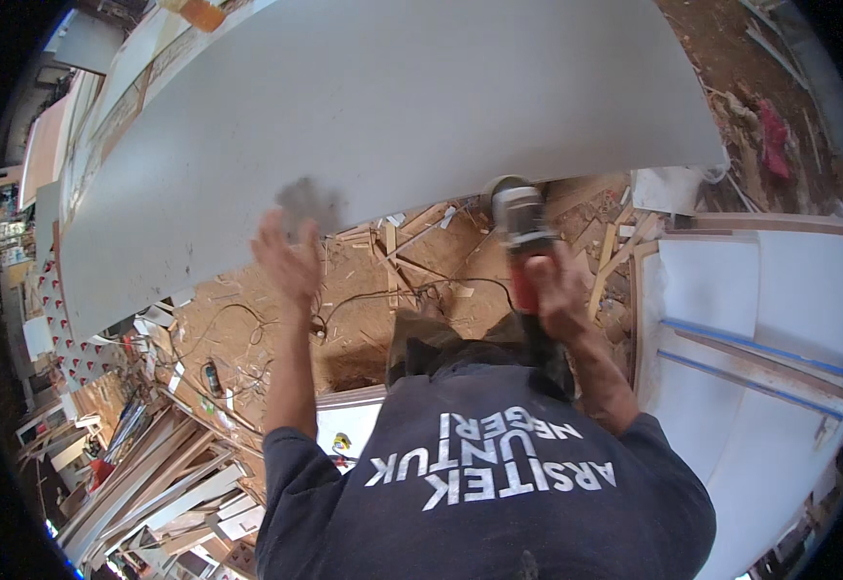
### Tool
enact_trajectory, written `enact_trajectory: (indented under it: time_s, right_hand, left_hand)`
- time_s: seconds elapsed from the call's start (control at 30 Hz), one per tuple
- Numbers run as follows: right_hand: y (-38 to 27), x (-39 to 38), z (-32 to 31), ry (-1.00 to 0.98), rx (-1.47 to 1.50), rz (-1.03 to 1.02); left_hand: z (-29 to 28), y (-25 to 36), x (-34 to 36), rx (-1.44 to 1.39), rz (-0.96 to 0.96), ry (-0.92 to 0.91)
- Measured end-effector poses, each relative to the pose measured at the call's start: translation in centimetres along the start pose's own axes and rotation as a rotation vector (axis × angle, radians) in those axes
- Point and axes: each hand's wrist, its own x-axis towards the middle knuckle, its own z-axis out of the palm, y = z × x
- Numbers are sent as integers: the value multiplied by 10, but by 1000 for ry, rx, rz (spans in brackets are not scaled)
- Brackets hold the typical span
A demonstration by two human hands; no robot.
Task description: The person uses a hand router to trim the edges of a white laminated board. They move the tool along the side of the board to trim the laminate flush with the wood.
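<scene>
My right hand is wrapped round the red and black body of an angle grinder. The tool's round head is at the near edge of a large grey panel; blur hides whether they touch. My left hand is by the panel's near edge, further left, with its fingers apart and nothing visible in them. Just beyond those fingers, a dark grey blurred patch shows on the panel; I cannot tell whether it is a shadow, a reflection or dust.
Wood offcuts and a loose cable litter the floor below the panel. Stacked wood strips lie at the lower left, near a small dark bottle or can. White boards with blue-edged strips stand at the right.
</scene>
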Motion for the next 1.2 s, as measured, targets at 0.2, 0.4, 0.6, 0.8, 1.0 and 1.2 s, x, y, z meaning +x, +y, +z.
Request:
enact_trajectory:
  time_s: [0.2, 0.4, 0.6, 0.8, 1.0, 1.2]
  right_hand:
    - [-83, -14, 149, -293, -80, 90]
    - [-78, -19, 189, -231, -91, 89]
    - [-32, -19, 142, 45, 63, 177]
    - [-24, -6, 78, 286, 224, 119]
    - [-36, -20, 132, 83, 159, 170]
    - [-37, -20, 127, 21, 47, 133]
  left_hand:
    - [7, -89, 59, 154, -289, -3]
    - [10, -85, 60, 153, -301, -12]
    - [1, -74, 60, 95, -303, -49]
    - [5, -78, 55, 136, -281, -13]
    - [5, -80, 60, 136, -265, -15]
    - [2, -88, 61, 168, -240, -17]
